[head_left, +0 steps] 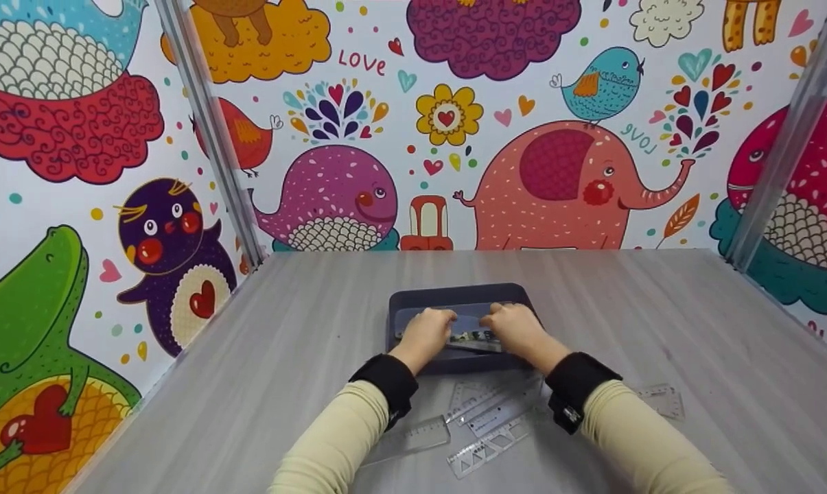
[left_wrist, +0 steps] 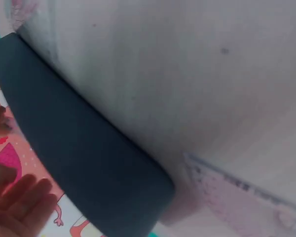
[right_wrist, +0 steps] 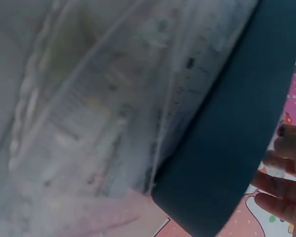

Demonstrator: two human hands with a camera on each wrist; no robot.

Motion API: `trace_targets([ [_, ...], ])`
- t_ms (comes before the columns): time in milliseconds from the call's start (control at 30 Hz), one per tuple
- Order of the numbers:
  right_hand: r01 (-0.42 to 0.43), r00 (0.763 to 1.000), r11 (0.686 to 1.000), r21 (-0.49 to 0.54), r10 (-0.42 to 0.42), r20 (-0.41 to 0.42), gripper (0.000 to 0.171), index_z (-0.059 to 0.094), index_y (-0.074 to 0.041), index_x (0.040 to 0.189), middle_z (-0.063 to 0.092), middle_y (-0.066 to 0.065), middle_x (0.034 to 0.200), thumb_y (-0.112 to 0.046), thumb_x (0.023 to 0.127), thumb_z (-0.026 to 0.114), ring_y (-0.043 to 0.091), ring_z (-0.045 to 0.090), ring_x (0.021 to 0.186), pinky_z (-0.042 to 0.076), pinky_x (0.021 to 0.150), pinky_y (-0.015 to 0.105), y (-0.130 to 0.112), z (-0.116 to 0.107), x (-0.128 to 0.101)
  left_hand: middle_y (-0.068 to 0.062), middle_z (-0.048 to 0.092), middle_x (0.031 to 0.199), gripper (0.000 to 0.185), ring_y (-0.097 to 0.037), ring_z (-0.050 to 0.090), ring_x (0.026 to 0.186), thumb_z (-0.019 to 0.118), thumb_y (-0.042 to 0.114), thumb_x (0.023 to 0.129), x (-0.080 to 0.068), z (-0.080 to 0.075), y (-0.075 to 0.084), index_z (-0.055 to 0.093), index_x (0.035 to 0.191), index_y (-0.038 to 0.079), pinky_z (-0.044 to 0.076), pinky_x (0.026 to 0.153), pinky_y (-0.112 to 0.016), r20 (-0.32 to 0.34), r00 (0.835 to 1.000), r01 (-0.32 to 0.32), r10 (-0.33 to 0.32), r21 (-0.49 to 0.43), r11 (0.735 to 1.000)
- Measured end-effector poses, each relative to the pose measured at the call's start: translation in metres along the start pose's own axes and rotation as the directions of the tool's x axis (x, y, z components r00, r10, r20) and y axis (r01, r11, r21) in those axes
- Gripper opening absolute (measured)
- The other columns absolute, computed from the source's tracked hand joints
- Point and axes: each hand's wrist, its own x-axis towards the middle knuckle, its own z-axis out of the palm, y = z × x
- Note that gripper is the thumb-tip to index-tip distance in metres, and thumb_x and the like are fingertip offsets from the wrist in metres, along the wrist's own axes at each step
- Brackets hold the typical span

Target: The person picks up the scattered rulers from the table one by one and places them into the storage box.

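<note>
A dark blue-grey tray [head_left: 454, 295] sits mid-table. Both hands reach into it from the near side. My left hand [head_left: 423, 333] and right hand [head_left: 516, 326] hold the two ends of a flat printed ruler-like strip [head_left: 473, 337] just above the tray floor. In the left wrist view the tray's dark rim [left_wrist: 84, 158] runs diagonally, with the left fingers [left_wrist: 22, 202] beyond it. The right wrist view shows the rim [right_wrist: 237, 128] and the right fingers [right_wrist: 286, 177] past it. How the fingers sit on the strip is hidden.
Several clear plastic rulers [head_left: 495, 418] lie on the grey table [head_left: 660, 309] between my forearms, one more [head_left: 660, 399] right of my right wrist. Cartoon-patterned walls [head_left: 454, 137] close in the back and both sides.
</note>
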Motion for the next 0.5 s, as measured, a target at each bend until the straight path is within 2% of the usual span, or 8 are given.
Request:
trace_targets([
  [133,-0.063,0.986,0.994,0.095,0.047,0.158,0.020,0.066,-0.019,0.077,0.050,0.002,0.066,-0.002,0.066,0.060,0.019,0.052,0.057,0.042,0.046,0.032,-0.0021,0.0037,-0.0046,-0.002,0.063,0.088,0.026,-0.018,0.059,0.073,0.049,0.004,0.076,-0.0010,0.0056,-0.0015,0.063,0.094,0.014,0.046,0.059,-0.029,0.077,0.997,0.001,-0.008,0.081,0.997],
  [300,-0.070,0.962,0.991,0.112,0.038,0.272,0.017,0.064,-0.017,0.077,0.047,0.004,0.066,-0.004,0.067,0.059,0.022,0.052,0.060,0.041,0.049,0.034,-0.0019,0.0035,-0.0072,-0.002,0.063,0.086,0.024,-0.018,0.059,0.077,0.046,0.006,0.078,-0.0027,0.0089,-0.0038,0.064,0.092,0.014,0.046,0.063,-0.031,0.122,0.992,0.005,-0.020,0.116,0.993],
  [400,-0.071,0.958,0.993,0.093,0.043,0.283,0.018,0.063,-0.017,0.081,0.048,0.004,0.068,-0.005,0.068,0.058,0.023,0.051,0.061,0.041,0.049,0.035,-0.0025,0.0024,-0.0084,-0.003,0.063,0.087,0.023,-0.018,0.058,0.079,0.045,0.007,0.079,-0.0049,0.0094,-0.0046,0.063,0.092,0.014,0.046,0.063,-0.031,0.135,0.990,0.014,-0.031,0.121,0.993],
  [500,-0.057,0.975,0.996,0.064,0.041,0.216,0.020,0.063,-0.016,0.084,0.049,0.004,0.070,-0.004,0.068,0.060,0.023,0.051,0.062,0.042,0.048,0.034,-0.0020,0.0031,-0.0101,-0.002,0.063,0.087,0.023,-0.017,0.058,0.080,0.044,0.007,0.080,-0.0058,0.0104,-0.0056,0.063,0.092,0.014,0.046,0.064,-0.029,0.142,0.989,0.024,-0.042,0.126,0.992],
])
